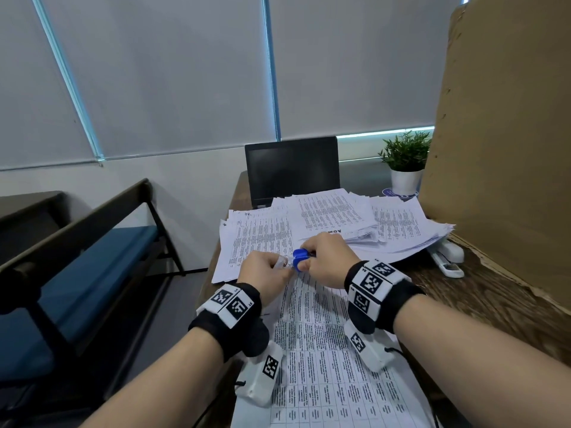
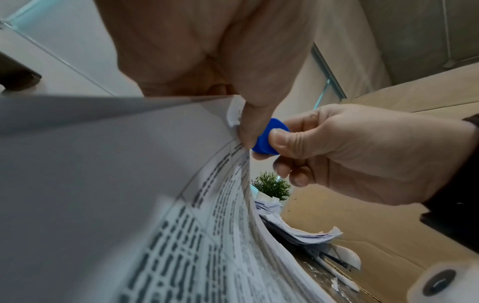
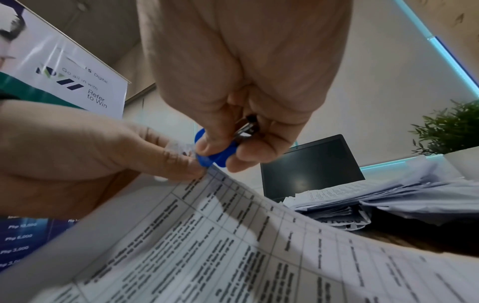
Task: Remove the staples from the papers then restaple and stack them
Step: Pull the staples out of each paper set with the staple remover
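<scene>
Fingers round blue staple remover, unlabelled

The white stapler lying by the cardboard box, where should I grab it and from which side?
Probably grip the white stapler across its long body near the middle, fingers on both narrow sides, coming from above and the near right. Its far left end is tucked under the loose paper pile, and the brown cardboard box stands close behind it.

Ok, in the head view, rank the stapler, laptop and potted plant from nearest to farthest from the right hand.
From the right hand:
1. White stapler, on the desk to its right.
2. Laptop, straight behind the papers.
3. Potted plant, back right corner.
</scene>
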{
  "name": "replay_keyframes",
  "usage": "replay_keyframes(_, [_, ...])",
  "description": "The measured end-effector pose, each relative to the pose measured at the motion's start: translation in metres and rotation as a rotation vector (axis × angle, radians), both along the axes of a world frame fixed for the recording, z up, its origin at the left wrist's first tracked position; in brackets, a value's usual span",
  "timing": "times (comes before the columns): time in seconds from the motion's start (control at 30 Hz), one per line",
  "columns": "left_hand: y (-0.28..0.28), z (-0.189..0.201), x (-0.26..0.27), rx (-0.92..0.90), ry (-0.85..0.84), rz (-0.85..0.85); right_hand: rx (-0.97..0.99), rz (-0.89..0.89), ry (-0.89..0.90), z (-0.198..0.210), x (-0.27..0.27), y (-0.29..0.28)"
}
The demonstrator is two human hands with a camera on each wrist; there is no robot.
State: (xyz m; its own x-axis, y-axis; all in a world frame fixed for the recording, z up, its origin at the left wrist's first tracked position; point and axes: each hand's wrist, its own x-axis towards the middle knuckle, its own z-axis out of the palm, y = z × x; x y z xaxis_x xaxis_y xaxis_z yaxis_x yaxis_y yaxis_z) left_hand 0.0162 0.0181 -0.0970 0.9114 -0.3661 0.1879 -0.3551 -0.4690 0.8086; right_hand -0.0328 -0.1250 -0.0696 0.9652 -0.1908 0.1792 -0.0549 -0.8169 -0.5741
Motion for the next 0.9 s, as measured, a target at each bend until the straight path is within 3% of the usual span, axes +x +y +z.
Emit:
replay_keyframes(0.33, [-0.001,0.004,0.003,-0.056,-0.036,-0.033,-0.053,0.011,0.007,0.000,-0.007,-0.003])
replay_keyframes(0.77, [0.004,0.019,0.002,0.017,-0.052,-0.168,0.088,0.007,-0.007,-0.002,-0.009,-0.002])
replay_keyframes(0.9, [0.002,0.014,0.002,0.006,-0.049,-0.131,0.118,0.018,0.000,-0.005,-0.010,-0.002])
